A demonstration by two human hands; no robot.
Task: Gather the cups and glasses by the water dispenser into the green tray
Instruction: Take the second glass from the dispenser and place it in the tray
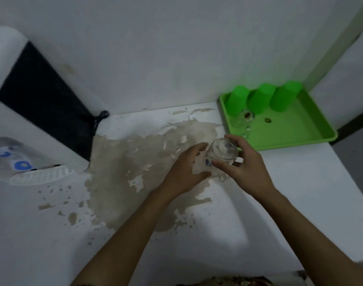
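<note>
Head view, step in hand: a clear glass mug [221, 156] with a blue print is being carried or turned over between both hands, just near of the green tray [296, 131].
Right hand [246, 164]: fingers wrap the mug's upper part from the right, grasping it.
Left hand [186, 172]: curled against the mug's left side, fingertips touching the glass; it looks like a supporting hold rather than a full clasp.
Mug position: above the worn white counter [300, 203], its handle pointing down and toward the viewer, not yet in the tray.
Tray contents: three green cups [259, 100] upside down along the far edge, and another clear glass [246, 117] in front of them.
Water dispenser [21, 157]: far left, well apart from the hands; no other cups show beside it.
Progress: judged late, likely the last piece.
Next move: calls for carrying the mug right and farther, then setting it on the tray's bare floor, clear of the glass already there.
</note>
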